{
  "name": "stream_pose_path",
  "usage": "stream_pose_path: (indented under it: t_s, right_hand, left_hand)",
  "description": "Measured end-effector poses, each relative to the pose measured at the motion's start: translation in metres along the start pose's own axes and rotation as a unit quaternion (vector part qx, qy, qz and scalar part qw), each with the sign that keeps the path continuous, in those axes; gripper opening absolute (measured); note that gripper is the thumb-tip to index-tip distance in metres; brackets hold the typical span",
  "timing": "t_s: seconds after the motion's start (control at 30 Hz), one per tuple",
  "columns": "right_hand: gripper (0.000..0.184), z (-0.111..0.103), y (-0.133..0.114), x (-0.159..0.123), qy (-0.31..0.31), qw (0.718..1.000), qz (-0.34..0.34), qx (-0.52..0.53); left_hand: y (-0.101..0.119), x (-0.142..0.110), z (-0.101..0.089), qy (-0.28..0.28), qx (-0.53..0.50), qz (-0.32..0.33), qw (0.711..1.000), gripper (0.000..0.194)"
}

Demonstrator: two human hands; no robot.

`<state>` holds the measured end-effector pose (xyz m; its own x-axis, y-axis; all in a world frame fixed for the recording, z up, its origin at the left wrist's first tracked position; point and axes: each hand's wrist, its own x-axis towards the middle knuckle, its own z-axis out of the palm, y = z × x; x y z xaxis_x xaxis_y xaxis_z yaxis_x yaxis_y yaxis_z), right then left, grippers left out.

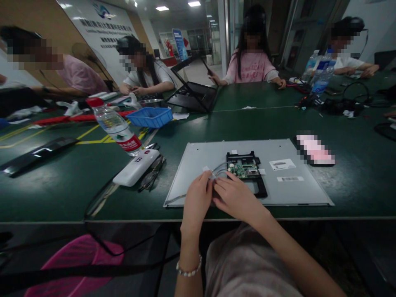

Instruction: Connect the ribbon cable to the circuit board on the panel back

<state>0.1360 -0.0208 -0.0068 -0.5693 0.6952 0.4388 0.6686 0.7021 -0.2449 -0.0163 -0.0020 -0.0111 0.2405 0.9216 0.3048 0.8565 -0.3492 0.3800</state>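
Observation:
A flat grey display panel (192, 165) lies on the green table in front of me. On it rests a black plastic frame (262, 189) with a green circuit board (244, 170) inside. Thin grey cables (220, 167) run from the board's left side to my fingers. My left hand (198, 196) pinches the cables, its fingertips close to those of my right hand (233, 196), which is closed on them too. A small whitish piece shows between the fingertips, too small to name. Another stretch of cable (176, 199) runs along the panel's lower left.
Left of the panel are a white power bank (136, 168), glasses (152, 173) and a tilted water bottle (116, 128). A blue tray (150, 117) stands behind them. A phone (315, 149) lies to the right. Several people sit across the table (262, 119). A pink basket (77, 264) is below.

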Motion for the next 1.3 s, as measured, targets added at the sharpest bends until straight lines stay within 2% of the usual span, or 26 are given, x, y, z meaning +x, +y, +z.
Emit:
stream_pose_path:
  t_s: [0.2, 0.3, 0.5, 0.77, 0.93, 1.03, 1.13, 1.2, 1.3]
  right_hand:
    - [0.071, 0.006, -0.012, -0.015, -0.014, 0.999, 0.037, 0.034]
    - [0.079, 0.007, -0.016, -0.024, -0.021, 0.998, 0.044, 0.035]
    - [0.075, 0.001, -0.024, -0.028, -0.029, 0.996, 0.075, 0.025]
    - [0.059, 0.003, -0.029, -0.036, -0.020, 0.995, 0.102, 0.003]
    - [0.048, -0.013, -0.027, -0.040, -0.017, 0.996, 0.080, 0.029]
    - [0.039, -0.030, -0.015, -0.051, 0.013, 0.994, 0.084, 0.076]
    - [0.033, -0.045, 0.013, -0.068, 0.070, 0.984, 0.141, 0.085]
    - [0.031, -0.052, 0.038, -0.078, 0.096, 0.974, 0.198, 0.057]
    - [0.033, -0.059, 0.073, -0.086, 0.069, 0.972, 0.223, 0.033]
  left_hand:
    - [0.004, 0.004, -0.001, 0.000, 0.020, -0.043, 0.999, 0.025]
    - [0.007, 0.005, 0.001, 0.005, 0.046, -0.051, 0.998, 0.026]
    - [0.014, 0.005, 0.005, 0.011, 0.096, -0.053, 0.994, 0.029]
    - [0.005, 0.006, 0.011, 0.040, 0.099, -0.018, 0.994, 0.034]
    - [0.005, 0.006, 0.013, 0.066, 0.086, -0.015, 0.994, 0.034]
    - [0.008, 0.004, 0.009, 0.111, 0.053, 0.007, 0.992, 0.035]
    - [0.013, -0.001, 0.003, 0.149, 0.007, 0.039, 0.988, 0.033]
    - [0.015, -0.005, -0.001, 0.141, -0.010, 0.069, 0.987, 0.031]
    - [0.017, -0.008, -0.003, 0.091, 0.024, 0.111, 0.989, 0.031]
